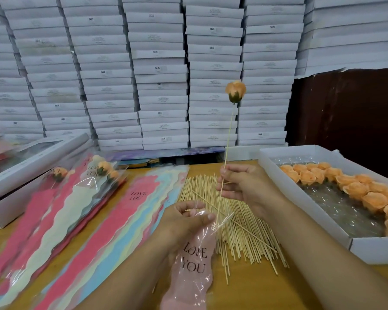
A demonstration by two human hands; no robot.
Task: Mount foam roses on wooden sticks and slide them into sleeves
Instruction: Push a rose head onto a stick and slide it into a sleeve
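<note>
An orange foam rose sits on top of a thin wooden stick held nearly upright. My right hand pinches the stick low down. The stick's bottom end reaches the open mouth of a pink "LOVE YOU" sleeve. My left hand grips that sleeve at its clear top edge, just left of the stick's tip. A pile of loose wooden sticks lies on the table under both hands.
A white box with several orange foam roses stands at the right. Flat coloured sleeves fan out at the left, beside finished sleeved roses and a long white box. Stacked white boxes fill the back.
</note>
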